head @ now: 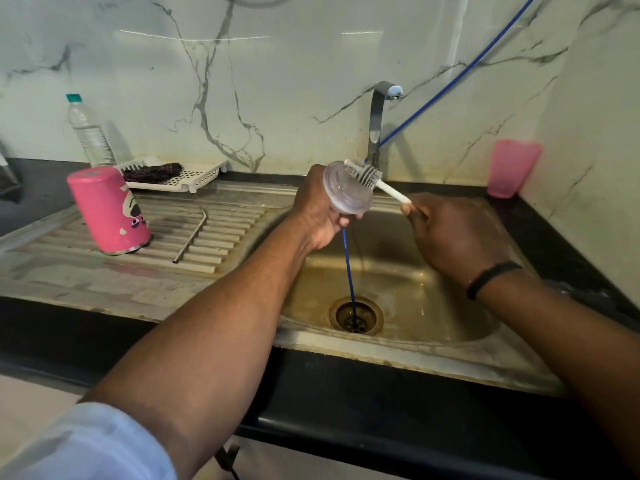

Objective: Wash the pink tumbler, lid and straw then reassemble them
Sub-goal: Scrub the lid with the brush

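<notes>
Over the stained steel sink (pixel 433 355), the left hand (pixel 320 216) gripped the clear round plastic lid (pixel 343 194) while the right hand (pixel 450 233) held the white-handled bristle brush (pixel 367 176) against it. The pink steel tumbler (pixel 107 211) stood upside down on the ribbed drainboard (pixel 225 237), the bent metal straw (pixel 192 237) lying beside it.

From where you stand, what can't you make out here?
- Head view: the right hand hides the brush handle's end.
- The left hand covers the far side of the lid.
- The tumbler stands mouth down, so its inside is hidden.
- No water is visible at the tap.
</notes>
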